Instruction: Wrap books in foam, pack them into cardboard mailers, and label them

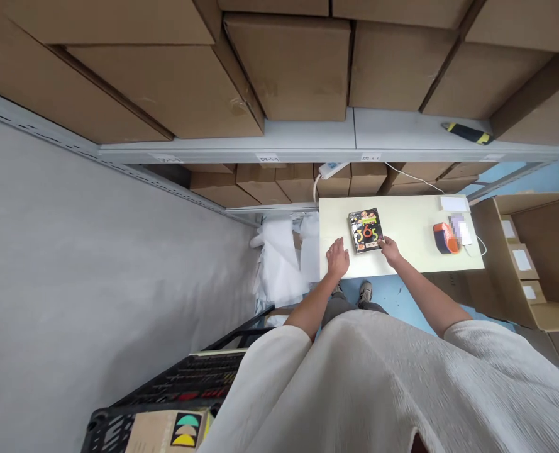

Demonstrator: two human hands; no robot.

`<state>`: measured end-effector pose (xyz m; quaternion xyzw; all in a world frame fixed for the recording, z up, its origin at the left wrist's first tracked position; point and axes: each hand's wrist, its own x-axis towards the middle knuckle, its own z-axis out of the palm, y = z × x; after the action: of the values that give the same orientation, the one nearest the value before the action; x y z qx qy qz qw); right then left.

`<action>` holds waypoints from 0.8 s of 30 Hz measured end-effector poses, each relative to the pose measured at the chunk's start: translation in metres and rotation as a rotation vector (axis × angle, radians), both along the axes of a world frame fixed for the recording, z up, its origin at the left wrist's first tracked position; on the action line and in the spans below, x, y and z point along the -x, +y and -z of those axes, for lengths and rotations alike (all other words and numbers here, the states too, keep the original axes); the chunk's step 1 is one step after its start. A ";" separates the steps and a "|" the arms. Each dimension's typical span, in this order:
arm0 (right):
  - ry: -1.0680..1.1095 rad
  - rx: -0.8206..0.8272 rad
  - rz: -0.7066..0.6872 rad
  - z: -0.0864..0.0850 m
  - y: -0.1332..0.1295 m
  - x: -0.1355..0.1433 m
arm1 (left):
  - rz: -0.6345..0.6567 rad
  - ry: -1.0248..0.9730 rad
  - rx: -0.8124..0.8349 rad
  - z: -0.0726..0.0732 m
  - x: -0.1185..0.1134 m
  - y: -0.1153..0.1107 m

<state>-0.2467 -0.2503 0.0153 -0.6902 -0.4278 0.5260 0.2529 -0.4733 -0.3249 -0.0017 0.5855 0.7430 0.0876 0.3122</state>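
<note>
A thick black book [366, 230] with a colourful "365" on its cover lies on the pale table [411, 217]. At the book's lower right corner, my right hand [390, 251] grips it between thumb and fingers. My left hand [338, 258] rests flat on the table just left of the book's lower edge, fingers stretched out and holding nothing. A small gap separates it from the book.
On the table's right stand an orange and purple tape dispenser-like object [446, 238] and a white item [453, 204]. Shelves of cardboard boxes [288, 66] rise ahead, with a yellow-black cutter [468, 133]. An open carton [543, 264] is right; a black crate [166, 384] is lower left.
</note>
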 end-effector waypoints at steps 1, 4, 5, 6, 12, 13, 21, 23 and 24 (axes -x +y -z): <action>0.040 0.030 0.013 0.000 -0.010 -0.005 | -0.047 -0.029 0.011 -0.001 -0.010 -0.001; 0.116 0.107 0.054 0.001 -0.034 -0.014 | -0.157 -0.149 0.061 -0.001 -0.039 -0.006; 0.118 0.124 0.061 0.002 -0.040 -0.017 | -0.172 -0.191 0.072 0.000 -0.047 -0.008; 0.117 0.141 0.062 0.003 -0.045 -0.020 | -0.180 -0.228 0.079 0.002 -0.054 -0.010; 0.046 0.200 -0.056 0.014 -0.061 -0.040 | -0.253 -0.241 0.129 0.011 -0.077 -0.022; -0.007 0.201 -0.084 0.017 -0.062 -0.042 | -0.260 -0.218 0.144 0.012 -0.078 -0.023; -0.231 0.165 -0.268 0.037 -0.058 -0.052 | -0.346 -0.086 0.198 0.017 -0.077 -0.021; -0.227 0.141 -0.287 0.038 -0.059 -0.053 | -0.391 -0.107 0.196 0.018 -0.075 -0.020; -0.222 0.136 -0.288 0.039 -0.059 -0.053 | -0.414 -0.118 0.197 0.018 -0.075 -0.021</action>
<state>-0.1937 -0.3092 -0.0236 -0.6911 -0.5111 0.5049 0.0791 -0.3983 -0.3456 -0.0200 0.3815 0.8325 0.1111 0.3861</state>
